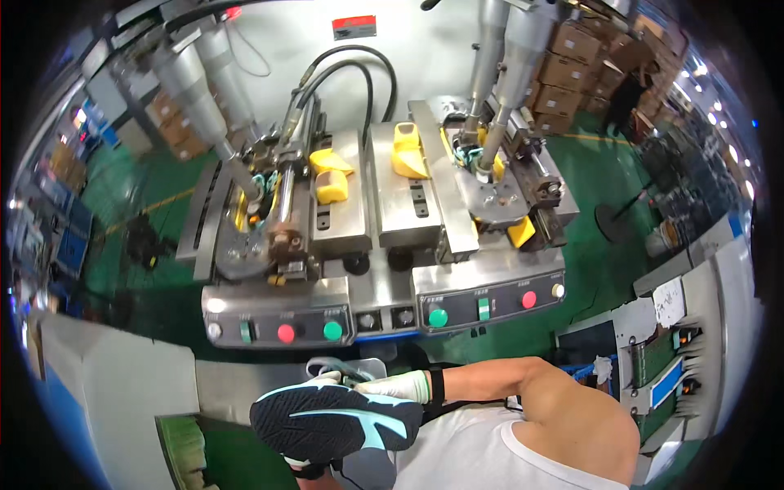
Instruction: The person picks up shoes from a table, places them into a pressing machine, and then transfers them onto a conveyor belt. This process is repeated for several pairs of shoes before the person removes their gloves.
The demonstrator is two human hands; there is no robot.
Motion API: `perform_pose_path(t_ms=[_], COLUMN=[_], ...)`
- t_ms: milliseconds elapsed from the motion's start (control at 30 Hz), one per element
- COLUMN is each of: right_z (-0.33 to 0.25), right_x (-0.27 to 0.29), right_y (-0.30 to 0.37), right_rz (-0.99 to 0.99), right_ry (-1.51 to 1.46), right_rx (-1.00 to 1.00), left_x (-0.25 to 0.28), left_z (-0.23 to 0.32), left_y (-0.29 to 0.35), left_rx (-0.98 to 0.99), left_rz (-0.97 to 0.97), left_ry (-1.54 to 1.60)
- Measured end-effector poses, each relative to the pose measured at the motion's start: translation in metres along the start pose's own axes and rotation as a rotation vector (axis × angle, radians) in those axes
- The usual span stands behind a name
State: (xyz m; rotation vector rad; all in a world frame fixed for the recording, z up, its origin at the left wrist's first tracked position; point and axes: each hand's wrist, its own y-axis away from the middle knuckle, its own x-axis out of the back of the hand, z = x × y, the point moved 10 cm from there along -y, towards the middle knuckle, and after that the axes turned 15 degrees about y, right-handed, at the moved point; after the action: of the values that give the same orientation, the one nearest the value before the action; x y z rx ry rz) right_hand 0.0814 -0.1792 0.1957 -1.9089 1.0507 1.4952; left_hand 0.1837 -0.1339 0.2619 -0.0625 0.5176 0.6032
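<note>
One shoe (335, 420), sole twd cam, hides most of L hand (293, 462) behind it; R hand (394, 386) at its far edge, fingertips obscured. Can't tell either grip.

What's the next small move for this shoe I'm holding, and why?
I'd probably roll the shoe over so its upper faces you: its dark sole with light-blue trim is turned toward the camera and hides most of the upper, while the gloved right hand is at its edge.
</note>
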Motion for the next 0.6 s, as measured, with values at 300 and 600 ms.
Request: perform_pose_path(t_ms=[300, 600], right_z=[-0.165, -0.192], right_x=[-0.008, 0.027], right_y=[0.114, 0.118], right_rz=[0.312, 0.443], right_ry=[0.573, 0.308], right_rx=[0.442, 0.760], left_x=[-0.020, 0.038], left_z=[0.085, 0.126], left_y=[-0.088, -0.235], left_rx=[-0.298, -0.368], left_rz=[0.287, 0.177], left_ry=[-0.487, -1.025])
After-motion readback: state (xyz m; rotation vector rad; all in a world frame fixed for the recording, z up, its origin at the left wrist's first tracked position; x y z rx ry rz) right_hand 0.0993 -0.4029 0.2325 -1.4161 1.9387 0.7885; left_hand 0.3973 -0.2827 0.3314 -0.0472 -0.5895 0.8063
